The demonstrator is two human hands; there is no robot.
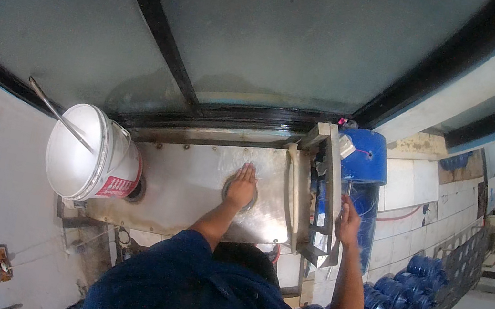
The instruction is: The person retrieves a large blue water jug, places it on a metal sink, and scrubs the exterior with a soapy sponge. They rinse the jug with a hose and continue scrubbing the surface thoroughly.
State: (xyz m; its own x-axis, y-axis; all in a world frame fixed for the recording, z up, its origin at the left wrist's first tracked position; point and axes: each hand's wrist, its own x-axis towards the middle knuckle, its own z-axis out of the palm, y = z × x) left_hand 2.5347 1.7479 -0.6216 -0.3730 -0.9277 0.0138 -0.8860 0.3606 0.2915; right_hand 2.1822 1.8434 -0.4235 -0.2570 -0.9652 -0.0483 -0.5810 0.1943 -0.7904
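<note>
My left hand [242, 187] lies palm down with its fingers stretched out on a metal tabletop [192, 175]. Beneath that palm a dark round ring [251, 200] shows in part. At the right end of the tabletop stands a rectangular metal frame [332, 201]. Close against the frame's outer side, my right hand [349, 222] has its fingers curled. A thin pale piece shows at its fingertips, too small to name. On the left end of the tabletop rests a white bucket [74, 152] with a metal rod [61, 113] leaning in it.
A blue drum [363, 157] stands beyond the frame. Several blue water jugs [400, 298] are piled on the floor at the lower right. Frosted window panes [306, 40] in dark frames rise behind the tabletop. A pale wall [3, 166] borders the left.
</note>
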